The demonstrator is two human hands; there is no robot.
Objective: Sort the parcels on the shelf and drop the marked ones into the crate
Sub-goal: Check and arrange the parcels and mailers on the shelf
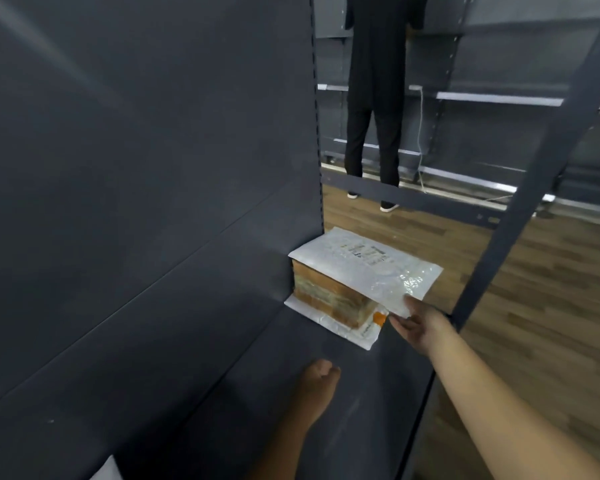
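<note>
A white plastic mailer (364, 263) with a printed label on its upper face lies on top of a tape-wrapped brown box (329, 299), at the far right end of the dark grey shelf (222, 375), up against the shelf's back panel (136, 168). Under the box lies a second white mailer (357, 332) with an orange mark near its front corner, flat on the shelf. The right hand (418, 325) pinches the near corner of the top mailer between thumb and fingers, the arm reaching in from the lower right. The left hand (317, 379) is curled into a loose fist holding nothing, at the shelf surface, nearer the camera and apart from the parcels. A grey upright post (520, 216) stands just right of the pile. Beyond it, on a wooden floor (551, 306), a person in black clothes (374, 98) stands facing another shelving unit (499, 98).
</note>
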